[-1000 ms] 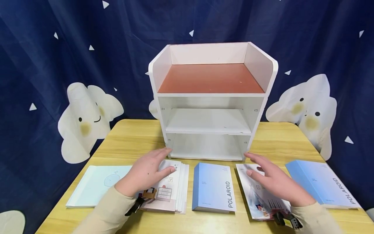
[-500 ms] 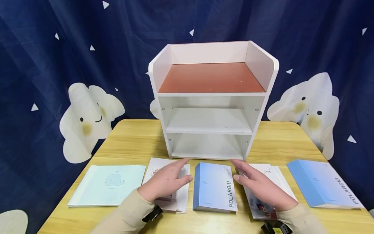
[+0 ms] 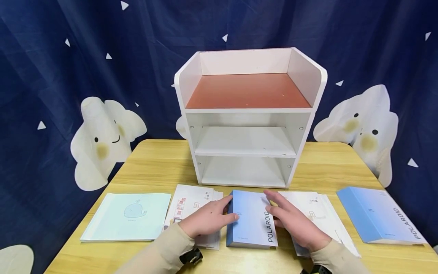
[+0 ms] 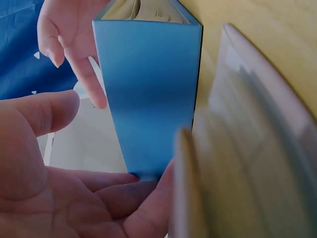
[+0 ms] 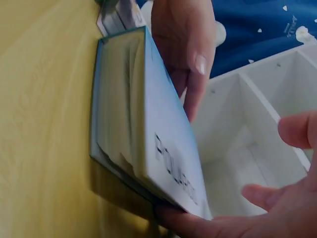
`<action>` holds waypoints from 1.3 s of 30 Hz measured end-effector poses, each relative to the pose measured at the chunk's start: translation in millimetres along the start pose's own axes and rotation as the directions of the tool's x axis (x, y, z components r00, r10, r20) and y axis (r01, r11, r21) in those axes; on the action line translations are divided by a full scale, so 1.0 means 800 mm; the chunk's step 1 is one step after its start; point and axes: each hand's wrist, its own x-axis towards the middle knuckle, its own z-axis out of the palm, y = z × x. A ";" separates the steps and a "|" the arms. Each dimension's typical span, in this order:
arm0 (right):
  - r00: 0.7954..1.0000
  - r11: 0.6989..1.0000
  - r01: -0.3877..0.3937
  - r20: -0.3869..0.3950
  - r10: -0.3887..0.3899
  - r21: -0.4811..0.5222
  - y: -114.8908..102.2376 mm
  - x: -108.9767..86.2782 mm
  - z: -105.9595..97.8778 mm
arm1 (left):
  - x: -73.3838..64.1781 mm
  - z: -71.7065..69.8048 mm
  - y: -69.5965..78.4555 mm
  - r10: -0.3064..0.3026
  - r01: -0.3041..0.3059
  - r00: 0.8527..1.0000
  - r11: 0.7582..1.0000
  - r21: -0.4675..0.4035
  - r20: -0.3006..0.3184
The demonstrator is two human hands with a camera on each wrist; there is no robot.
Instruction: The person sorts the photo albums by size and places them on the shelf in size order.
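Book (image 3: 251,228), blue, lettered POLAROID, is lying flat on the wooden table (image 3: 154,163), cover up, just in front of the white shelf unit (image 3: 244,111) and between both hands. Left hand (image 3: 209,217): fingers are reaching the spine side; thumb is overlapping the cover's left edge in the head view, can't tell if it's touching. Right hand (image 3: 298,223): fingers are resting at the opposite long edge, thumb is standing off in the right wrist view. Grip: neither hand is clasping anything, fingers are sitting loose on both sides. Can't tell how firmly they're pressing.

Surroundings: left booklet stack (image 3: 184,203) is lying partly behind the left hand; whale notebook (image 3: 133,224) is sitting further left. Right booklet stack (image 3: 325,215) is lying partly behind the right hand; second POLAROID book (image 3: 384,219) is sitting at far right, spine facing left. Dark blue curtain (image 3: 154,57) is hanging behind, carrying white triangles and smiling clouds.
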 end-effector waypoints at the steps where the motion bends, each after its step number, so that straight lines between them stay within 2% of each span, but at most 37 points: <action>1: 1.000 1.000 0.004 -0.006 -0.004 0.030 0.001 0.001 0.002 | 0.000 0.001 0.000 -0.002 0.002 1.000 1.000 0.005 -0.007; 5: 0.999 0.990 0.024 -0.037 -0.018 0.141 0.006 0.004 0.007 | 0.000 0.002 -0.003 -0.006 0.006 1.000 1.000 0.003 -0.029; 11: 0.995 0.979 0.043 -0.094 -0.025 0.200 0.011 0.010 0.011 | 0.001 0.001 -0.005 -0.003 0.001 0.999 0.998 -0.060 -0.036; 14: 0.994 0.975 0.044 -0.111 -0.021 0.216 0.011 0.012 0.014 | 0.003 0.000 -0.008 -0.003 -0.004 0.999 0.989 -0.145 -0.048; 17: 0.991 0.969 0.050 -0.131 -0.018 0.241 0.010 0.015 0.015 | 0.005 0.000 -0.009 -0.007 -0.006 0.999 0.952 -0.306 -0.041; 19: 0.988 0.959 0.061 -0.151 -0.018 0.278 0.008 0.016 0.015 | 0.007 0.002 -0.010 -0.011 -0.004 0.999 0.910 -0.415 -0.033; 20: 0.986 0.952 0.065 -0.164 -0.015 0.300 0.008 0.016 0.014 | 0.008 0.004 -0.010 -0.015 -0.003 0.999 0.878 -0.480 -0.032; 23: 0.981 0.937 0.050 -0.195 0.019 0.345 0.008 0.017 0.014 | 0.012 0.009 -0.009 -0.018 -0.022 0.998 0.740 -0.673 -0.052; 26: 0.984 0.936 0.033 -0.178 0.032 0.352 0.010 0.015 0.019 | 0.013 0.014 -0.003 -0.016 -0.054 0.997 0.565 -0.823 -0.077; 27: 0.985 0.938 0.034 -0.172 0.028 0.344 0.012 0.015 0.022 | 0.014 0.016 -0.001 -0.015 -0.061 0.997 0.517 -0.854 -0.081; 29: 0.987 0.938 0.045 -0.159 0.011 0.345 0.015 0.016 0.028 | 0.014 0.020 0.002 -0.009 -0.069 0.997 0.453 -0.889 -0.082; 30: 0.988 0.938 0.051 -0.153 0.002 0.342 0.016 0.016 0.031 | 0.014 0.022 0.003 -0.007 -0.065 0.997 0.430 -0.900 -0.075; 34: 0.985 0.937 0.045 -0.172 0.017 0.348 0.017 0.017 0.036 | 0.012 0.027 0.004 0.029 -0.015 1.000 0.377 -0.926 -0.004; 37: 0.989 0.937 0.049 -0.145 0.002 0.347 0.016 0.019 0.035 | 0.009 0.026 0.005 0.060 0.023 0.997 0.343 -0.939 0.046; 38: 0.991 0.937 0.054 -0.134 -0.008 0.346 0.015 0.020 0.035 | 0.008 0.026 0.006 0.074 0.026 0.996 0.323 -0.946 0.052; 39: 0.993 0.936 0.061 -0.118 -0.021 0.347 0.014 0.020 0.034 | 0.007 0.025 0.007 0.080 0.020 0.996 0.314 -0.949 0.047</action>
